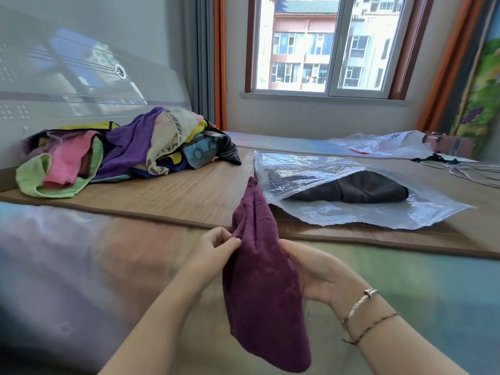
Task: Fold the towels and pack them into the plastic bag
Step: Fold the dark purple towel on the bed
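The left hand (216,247) pinches one edge of the purple towel (259,280) and the right hand (316,274) holds its other side, so folding looks underway, and next it must go into the plastic bag (351,212) just beyond the grip.

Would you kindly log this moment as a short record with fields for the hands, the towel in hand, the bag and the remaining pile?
left hand: pinches the towel's left edge
right hand: holds the towel from its right side
maroon towel: bunched lengthwise, held up between both hands
plastic bag: flat on the bamboo mat, mouth open, a dark grey towel inside
unfolded pile: mixed colours, far left on the mat
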